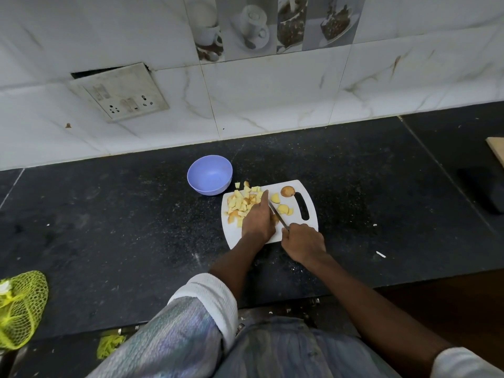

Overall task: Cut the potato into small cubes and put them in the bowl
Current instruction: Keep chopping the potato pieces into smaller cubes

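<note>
A white cutting board point(305, 192) lies on the black counter. A heap of yellow potato cubes point(241, 203) covers its left part. Larger potato pieces point(283, 208) and a brown-skinned potato end point(287, 191) lie on its right part. My left hand point(257, 219) rests flat on the board beside the cubes, index finger stretched forward against the knife. My right hand point(302, 241) grips the handle of a knife point(276, 212), whose blade points away between the cubes and the larger pieces. The blue bowl point(209, 174), which looks empty, stands just off the board's far left corner.
A tiled wall with a socket plate point(120, 94) runs behind the counter. A yellow-green mesh bag point(20, 309) lies at the near left edge. A dark object point(482, 189) and a wooden board corner point(497, 150) sit at the far right. Small scraps dot the counter.
</note>
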